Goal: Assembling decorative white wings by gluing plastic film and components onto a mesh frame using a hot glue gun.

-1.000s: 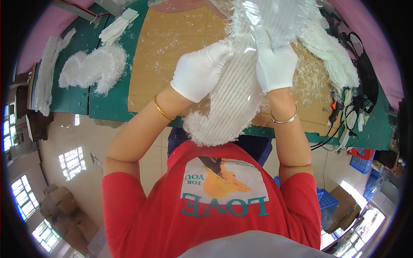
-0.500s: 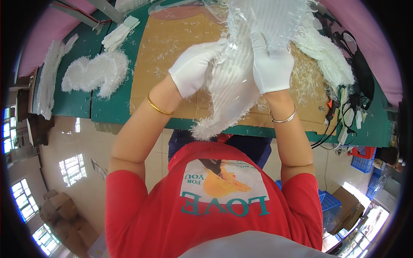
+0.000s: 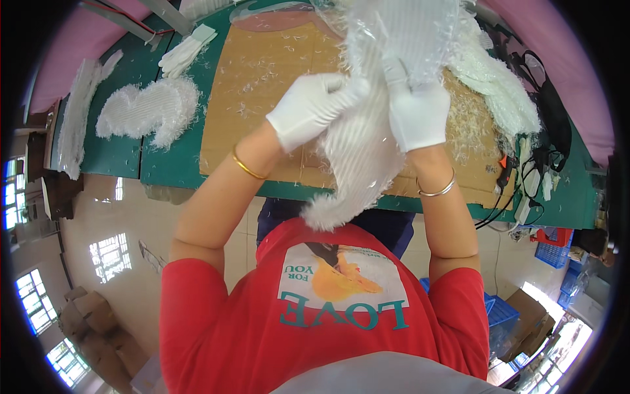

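Note:
Both my hands wear white gloves. A long white ribbed piece with a shaggy, shiny fringe [image 3: 361, 148] hangs between them, its narrow fluffy end dangling past the table's near edge. My left hand [image 3: 315, 105] is closed on the piece's left edge, thumb and fingers pinched together. My right hand [image 3: 419, 108] grips it on the other side, thumb lying up along the ribbed face. The upper part of the piece runs out of view at the top. Beneath is a brown cardboard sheet [image 3: 252, 98] strewn with white fibre scraps.
On the green table [image 3: 170, 167] at left lie a curved white fringed piece [image 3: 147, 110], a long fringed strip [image 3: 75, 121] and spare white gloves [image 3: 187, 51]. More white fringe [image 3: 495, 85] is heaped at right, by an orange-and-black tool [image 3: 505, 169], dark cables and a black strap [image 3: 554, 111].
My left hand has shifted right, its fingers now further over the piece. The dangling end has swung slightly right and toward me. My right hand keeps its grip.

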`<state>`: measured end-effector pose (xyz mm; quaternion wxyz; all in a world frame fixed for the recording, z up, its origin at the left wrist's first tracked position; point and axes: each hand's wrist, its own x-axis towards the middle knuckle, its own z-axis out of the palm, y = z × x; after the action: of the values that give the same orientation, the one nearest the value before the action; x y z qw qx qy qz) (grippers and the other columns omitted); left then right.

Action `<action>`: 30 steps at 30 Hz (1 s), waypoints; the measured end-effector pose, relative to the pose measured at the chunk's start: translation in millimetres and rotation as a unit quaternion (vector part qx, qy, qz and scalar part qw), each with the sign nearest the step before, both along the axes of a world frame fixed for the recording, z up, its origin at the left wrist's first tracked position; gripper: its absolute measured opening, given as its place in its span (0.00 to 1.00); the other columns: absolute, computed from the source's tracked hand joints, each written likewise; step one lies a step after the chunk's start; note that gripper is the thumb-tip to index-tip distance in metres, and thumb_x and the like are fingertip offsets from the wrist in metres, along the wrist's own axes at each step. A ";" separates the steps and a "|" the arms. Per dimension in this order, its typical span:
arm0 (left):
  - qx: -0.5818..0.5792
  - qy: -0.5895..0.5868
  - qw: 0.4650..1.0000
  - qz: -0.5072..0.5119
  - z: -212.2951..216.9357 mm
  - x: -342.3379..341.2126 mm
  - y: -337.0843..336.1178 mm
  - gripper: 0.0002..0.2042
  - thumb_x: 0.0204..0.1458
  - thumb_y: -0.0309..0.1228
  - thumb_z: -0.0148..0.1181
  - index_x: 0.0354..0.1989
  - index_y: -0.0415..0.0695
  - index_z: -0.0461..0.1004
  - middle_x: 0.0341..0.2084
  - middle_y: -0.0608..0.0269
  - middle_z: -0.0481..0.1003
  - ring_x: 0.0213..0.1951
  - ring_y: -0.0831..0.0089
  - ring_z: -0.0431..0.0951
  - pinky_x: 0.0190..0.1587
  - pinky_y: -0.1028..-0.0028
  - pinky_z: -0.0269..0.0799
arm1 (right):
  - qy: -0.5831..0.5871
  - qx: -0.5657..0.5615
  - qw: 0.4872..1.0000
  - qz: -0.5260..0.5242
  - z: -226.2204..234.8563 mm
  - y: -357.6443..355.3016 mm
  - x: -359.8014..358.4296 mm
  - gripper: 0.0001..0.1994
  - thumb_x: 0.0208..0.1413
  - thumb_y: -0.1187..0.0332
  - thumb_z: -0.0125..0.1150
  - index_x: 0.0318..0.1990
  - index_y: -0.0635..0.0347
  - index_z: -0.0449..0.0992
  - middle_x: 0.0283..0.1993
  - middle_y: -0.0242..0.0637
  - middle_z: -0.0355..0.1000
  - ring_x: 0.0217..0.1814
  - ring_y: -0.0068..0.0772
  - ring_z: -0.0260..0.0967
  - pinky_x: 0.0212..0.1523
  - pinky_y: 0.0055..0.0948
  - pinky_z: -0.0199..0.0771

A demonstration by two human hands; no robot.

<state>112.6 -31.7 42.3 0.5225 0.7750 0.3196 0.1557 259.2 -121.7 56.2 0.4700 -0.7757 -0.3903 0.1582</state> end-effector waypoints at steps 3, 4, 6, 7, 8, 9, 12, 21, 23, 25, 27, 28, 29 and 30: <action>-0.406 -0.175 0.897 0.000 -28.8 -9.9 -1.1 0.24 0.66 0.46 0.52 0.53 0.35 0.77 0.40 0.61 0.80 0.41 0.77 0.77 0.44 0.74 0.76 | -0.053 0.078 0.995 -0.021 -24.1 12.0 27.3 0.19 0.62 0.57 0.63 0.47 0.68 0.80 0.41 0.50 0.80 0.44 0.42 0.79 0.48 0.34 0.75; -0.500 -0.199 0.842 -0.038 -31.1 -14.2 -2.7 0.25 0.67 0.47 0.49 0.57 0.36 0.74 0.44 0.60 0.79 0.45 0.74 0.78 0.47 0.73 0.77 | -0.068 0.030 0.997 -0.016 -34.2 19.5 35.6 0.21 0.63 0.54 0.61 0.48 0.68 0.80 0.42 0.51 0.80 0.46 0.44 0.79 0.51 0.35 0.74; -0.594 -0.221 0.770 -0.076 -44.2 -20.6 -0.7 0.26 0.68 0.48 0.47 0.61 0.36 0.72 0.48 0.59 0.78 0.50 0.70 0.78 0.50 0.71 0.77 | -0.085 -0.028 0.996 -0.012 -49.3 29.0 50.6 0.23 0.64 0.52 0.59 0.49 0.68 0.79 0.43 0.53 0.80 0.48 0.47 0.78 0.53 0.36 0.73; -0.552 -0.217 0.797 -0.109 -60.5 -25.2 7.3 0.25 0.68 0.45 0.50 0.60 0.36 0.73 0.48 0.59 0.78 0.49 0.69 0.79 0.49 0.70 0.78 | -0.110 -0.020 0.994 0.014 -57.0 35.2 55.4 0.24 0.64 0.51 0.58 0.49 0.68 0.80 0.43 0.53 0.80 0.49 0.51 0.77 0.54 0.38 0.72; -0.509 -0.211 0.822 -0.144 -71.3 -25.6 11.9 0.23 0.67 0.43 0.53 0.59 0.36 0.74 0.47 0.59 0.79 0.49 0.69 0.80 0.48 0.69 0.79 | -0.135 -0.013 0.990 0.037 -65.2 40.3 59.7 0.25 0.63 0.49 0.57 0.49 0.67 0.80 0.43 0.54 0.80 0.50 0.55 0.76 0.55 0.39 0.72; -0.517 -0.211 0.818 -0.140 -82.1 -24.7 12.3 0.23 0.67 0.43 0.53 0.59 0.36 0.74 0.47 0.59 0.79 0.49 0.69 0.80 0.48 0.69 0.79 | -0.132 -0.022 0.990 0.039 -71.2 45.2 66.5 0.25 0.63 0.49 0.57 0.49 0.67 0.80 0.43 0.54 0.80 0.50 0.55 0.76 0.55 0.39 0.72; -0.416 -0.035 0.908 0.031 -92.6 -15.8 5.9 0.19 0.62 0.38 0.60 0.53 0.35 0.77 0.44 0.57 0.80 0.44 0.71 0.82 0.42 0.71 0.81 | -0.107 -0.245 0.961 0.069 -80.8 50.3 69.5 0.26 0.63 0.48 0.57 0.54 0.64 0.77 0.49 0.54 0.78 0.54 0.59 0.74 0.57 0.44 0.71; -0.296 0.103 0.946 0.086 -76.1 -12.3 5.4 0.14 0.61 0.38 0.63 0.39 0.37 0.79 0.25 0.62 0.80 0.27 0.76 0.82 0.26 0.79 0.74 | -0.361 -0.070 0.892 0.262 -130.0 -7.7 29.2 0.24 0.62 0.68 0.56 0.66 0.55 0.68 0.69 0.44 0.65 0.73 0.52 0.60 0.70 0.47 0.60; -0.238 0.136 0.960 0.047 -74.3 -17.7 6.5 0.14 0.61 0.40 0.62 0.36 0.39 0.78 0.25 0.62 0.80 0.24 0.79 0.80 0.23 0.80 0.72 | -0.342 -0.089 0.896 0.269 -124.6 -7.7 25.8 0.25 0.62 0.68 0.56 0.68 0.54 0.67 0.71 0.41 0.64 0.76 0.49 0.55 0.72 0.48 0.56; -0.229 0.168 0.957 0.054 -67.8 -15.3 5.8 0.14 0.61 0.39 0.62 0.35 0.39 0.78 0.25 0.61 0.80 0.25 0.75 0.80 0.26 0.77 0.73 | -0.339 -0.095 0.897 0.269 -122.0 -7.9 24.7 0.25 0.62 0.68 0.56 0.68 0.54 0.67 0.71 0.41 0.64 0.76 0.50 0.55 0.72 0.48 0.56; -0.216 0.197 0.955 0.059 -71.8 -13.3 -2.1 0.13 0.61 0.39 0.61 0.35 0.39 0.77 0.25 0.60 0.80 0.26 0.71 0.80 0.28 0.74 0.74 | -0.338 -0.100 0.897 0.266 -119.7 -7.9 23.6 0.25 0.62 0.68 0.56 0.68 0.54 0.67 0.71 0.42 0.64 0.75 0.50 0.56 0.72 0.47 0.56; 0.045 0.152 0.986 0.054 -83.6 -14.7 -10.9 0.13 0.61 0.38 0.61 0.35 0.39 0.77 0.27 0.58 0.79 0.29 0.66 0.80 0.33 0.70 0.75 | -0.337 -0.103 0.896 0.271 -118.2 -6.1 22.7 0.25 0.62 0.68 0.56 0.68 0.54 0.67 0.71 0.42 0.64 0.75 0.50 0.56 0.72 0.47 0.56; 0.302 0.096 0.947 0.044 -90.7 -15.0 -16.6 0.12 0.61 0.37 0.60 0.36 0.39 0.77 0.30 0.57 0.79 0.32 0.61 0.80 0.37 0.66 0.75 | -0.336 -0.107 0.894 0.275 -116.4 -5.5 22.3 0.26 0.62 0.68 0.56 0.68 0.54 0.67 0.71 0.42 0.64 0.75 0.50 0.56 0.72 0.47 0.56; 0.303 0.097 0.947 0.044 -94.7 -15.3 -17.6 0.12 0.61 0.37 0.60 0.36 0.39 0.77 0.30 0.57 0.79 0.32 0.61 0.80 0.37 0.66 0.75 | -0.336 -0.106 0.895 0.275 -114.0 -4.5 21.2 0.26 0.62 0.68 0.56 0.68 0.54 0.67 0.71 0.42 0.64 0.75 0.50 0.56 0.72 0.47 0.56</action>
<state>97.3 -49.4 -52.4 0.2221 0.8931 0.3406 0.1923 280.4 -126.2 -57.8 0.1640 -0.6896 -0.7035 0.0516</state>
